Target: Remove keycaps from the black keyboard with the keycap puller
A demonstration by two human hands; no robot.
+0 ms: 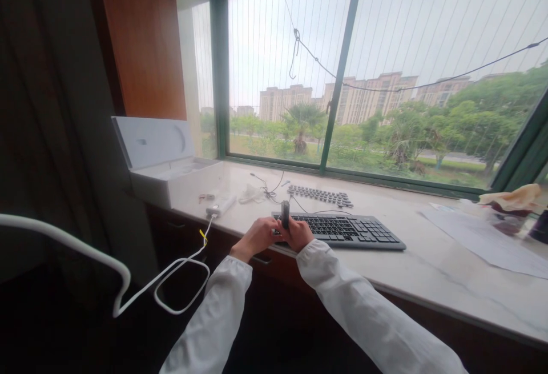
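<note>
1. The long black plastic keyboard is lying on the white marbled table, both hands covering its left end.
2. A dark, upright handheld tool is standing above that end, its lower part hiding.
3. The right hand is pinching the tool.
4. The left hand is curling inward alongside; I cannot tell its grip.

One camera sits on the person's head. It looks forward and down, along the two white sleeves, to the left hand and right hand at the keyboard. The hands look small, low in the middle. The view is wide, from the open white box on the left to the papers on the right, with the window up ahead.
</note>
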